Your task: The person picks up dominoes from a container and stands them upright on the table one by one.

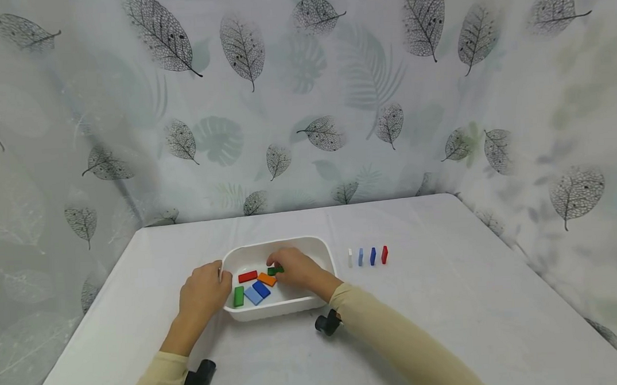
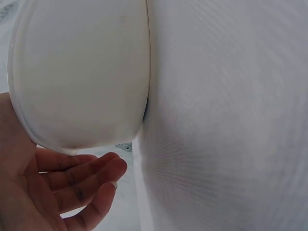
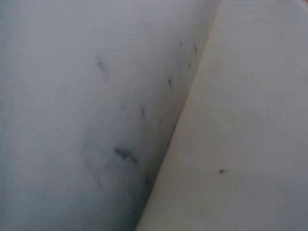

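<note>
White, plastic-looking and round-cornered, a shallow open tray (image 1: 277,311) sits on the white cloth-covered worktop (image 1: 500,310), nearer its left edge than its right. At the tray's left end the left hand (image 1: 203,289) grips the rim between thumb and index finger, the other fingers (image 2: 91,180) loosely bent outside the end wall. Over the tray's front right rim reaches the right hand (image 1: 296,267), its fingers pinching a small dark green rectangular block (image 1: 273,271), partly hidden by the hand, inside the tray.

Within the left half of the tray lie a flat red block (image 1: 247,277), an orange block (image 1: 267,279), a flat dark blue block (image 1: 261,289) beside a flat light blue block (image 1: 253,295), and a bright green block (image 1: 239,296) near the left wall. Bare tray floor runs between these and the front wall.

Just beyond the right rim, four thin blocks stand upright in a row with narrow gaps: white block (image 1: 350,258), upright light blue block (image 1: 360,257), upright dark blue block (image 1: 373,256) and upright red block (image 1: 385,255). From that last one, a broad stretch of worktop reaches the right edge; the back edge meets a leaf-printed fabric backdrop (image 1: 287,61), well behind the tray.
</note>
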`<state>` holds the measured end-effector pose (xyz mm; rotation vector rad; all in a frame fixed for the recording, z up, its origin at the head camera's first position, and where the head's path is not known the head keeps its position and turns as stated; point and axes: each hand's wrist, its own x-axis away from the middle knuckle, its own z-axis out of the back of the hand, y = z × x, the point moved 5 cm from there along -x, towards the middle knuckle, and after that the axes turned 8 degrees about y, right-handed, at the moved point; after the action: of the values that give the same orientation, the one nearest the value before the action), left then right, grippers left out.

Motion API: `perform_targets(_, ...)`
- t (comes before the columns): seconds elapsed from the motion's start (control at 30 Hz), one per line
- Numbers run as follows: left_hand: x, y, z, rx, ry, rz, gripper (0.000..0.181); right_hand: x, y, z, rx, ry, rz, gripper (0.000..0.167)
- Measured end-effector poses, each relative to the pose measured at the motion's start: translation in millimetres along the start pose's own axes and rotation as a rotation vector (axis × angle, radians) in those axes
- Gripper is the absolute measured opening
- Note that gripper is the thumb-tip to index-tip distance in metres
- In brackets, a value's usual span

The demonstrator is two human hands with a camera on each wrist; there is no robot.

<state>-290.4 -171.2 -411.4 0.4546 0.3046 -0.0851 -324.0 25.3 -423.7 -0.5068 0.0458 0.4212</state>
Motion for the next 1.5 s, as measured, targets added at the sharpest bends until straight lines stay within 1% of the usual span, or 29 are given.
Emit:
perform_targets(0.17,-0.7,0.5,0.4,-0.006,0.005,-0.005,0.043,-0.5,-1,-1,0.099,-0.018,0.016,0.024)
perform_targets(0.3,-1.5,0.5,-0.5,-0.012,0.002,-0.007,0.045,0.3,-1,-1,0.146,-0.021,0.011,0.018)
perform_targets(0.4,-1.2,0.3,-1.1,-0.011,-0.004,-0.003,0.046,1.2,0,-1,0.153,-0.022,-0.008,0.017)
perform_targets(0.6,-0.2,1.0,-0.7,-0.004,-0.004,-0.002,0.046,3.0,4,-1,0.129,0.013,-0.074,0.031)
perform_targets(0.7,-0.3,0.7,-0.8,-0.004,0.002,-0.004,0.046,3.1,6,0,0.12,0.032,-0.081,0.03)
perform_targets(0.9,-0.3,-1.8,-1.4,-0.003,0.008,-0.003,0.046,3.6,8,1,0.072,0.051,-0.086,0.018)
perform_targets(1.07,-1.0,-2.3,-3.0,0.002,0.004,-0.002,0.044,4.5,10,4,-0.005,0.092,-0.1,0.018)
perform_targets(1.27,0.8,-2.8,-5.1,0.007,-0.01,0.006,0.045,11.9,6,13,-0.136,0.181,-0.055,0.017)
perform_targets(1.5,0.4,-1.8,-2.7,0.004,0.002,0.005,0.043,17.9,1,28,-0.265,0.24,0.005,0.015)
